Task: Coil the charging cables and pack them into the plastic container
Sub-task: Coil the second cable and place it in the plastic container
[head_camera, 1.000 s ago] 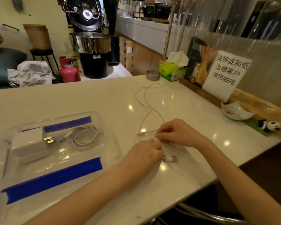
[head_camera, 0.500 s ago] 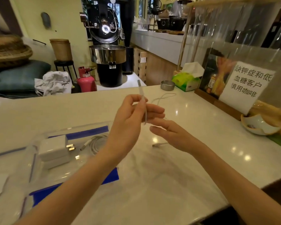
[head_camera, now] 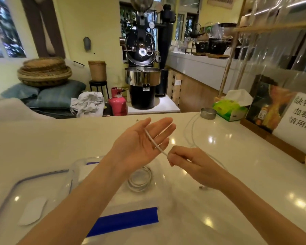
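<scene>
A thin white charging cable (head_camera: pixel 153 141) runs taut across the spread fingers of my left hand (head_camera: pixel 136 147), which is raised palm-up above the counter; the cable's end is caught near the thumb. My right hand (head_camera: pixel 189 163) pinches the same cable just past those fingers. The rest of the cable trails in a loop over the counter toward the back right, and one connector (head_camera: pixel 202 187) lies by my right wrist. Under my left forearm stands the clear plastic container (head_camera: pixel 78 167) with a blue clip (head_camera: pixel 124 220). A coiled white cable (head_camera: pixel 140 179) lies inside it.
The container's clear lid (head_camera: pixel 11 193) lies at the left with a white oval pad (head_camera: pixel 33 210) on it. At the back right of the white counter are a metal ashtray (head_camera: pixel 208 113), a green tissue box (head_camera: pixel 230 108) and a standing sign (head_camera: pixel 300 119).
Both hands rose from the counter with the cable. My left hand went from pinching it to spreading flat, and my right hand now pulls the cable across the left fingers. The view tilted up.
</scene>
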`<move>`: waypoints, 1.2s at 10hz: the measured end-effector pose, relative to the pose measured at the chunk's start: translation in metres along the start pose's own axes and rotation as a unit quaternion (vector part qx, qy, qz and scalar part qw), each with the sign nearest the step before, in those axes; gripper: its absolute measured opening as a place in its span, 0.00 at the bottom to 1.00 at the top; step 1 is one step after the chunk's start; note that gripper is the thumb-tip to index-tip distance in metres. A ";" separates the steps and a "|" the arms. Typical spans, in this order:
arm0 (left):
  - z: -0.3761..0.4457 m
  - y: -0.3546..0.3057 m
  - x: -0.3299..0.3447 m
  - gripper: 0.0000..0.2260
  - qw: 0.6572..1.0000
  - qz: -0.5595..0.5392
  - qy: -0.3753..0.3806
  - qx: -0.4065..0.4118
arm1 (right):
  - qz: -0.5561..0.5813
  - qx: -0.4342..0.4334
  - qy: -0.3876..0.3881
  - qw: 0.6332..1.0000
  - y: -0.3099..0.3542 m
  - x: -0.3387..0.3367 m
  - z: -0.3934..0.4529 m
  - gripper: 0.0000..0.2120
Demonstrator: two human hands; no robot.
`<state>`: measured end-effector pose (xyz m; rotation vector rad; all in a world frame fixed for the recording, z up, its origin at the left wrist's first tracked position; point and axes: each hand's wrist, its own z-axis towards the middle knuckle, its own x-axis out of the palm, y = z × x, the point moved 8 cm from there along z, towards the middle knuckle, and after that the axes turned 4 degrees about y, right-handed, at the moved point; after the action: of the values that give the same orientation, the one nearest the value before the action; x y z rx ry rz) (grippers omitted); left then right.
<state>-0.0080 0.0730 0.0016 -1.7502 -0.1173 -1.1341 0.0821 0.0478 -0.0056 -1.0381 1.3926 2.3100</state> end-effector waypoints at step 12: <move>0.009 -0.008 -0.018 0.18 0.970 0.234 -0.058 0.043 | -0.035 -0.006 -0.133 0.991 0.034 -0.034 0.050 0.15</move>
<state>-0.0167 0.0908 -0.0062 -1.6499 0.1683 -0.6738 0.0661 0.0773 0.0552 -0.7361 1.2200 2.3073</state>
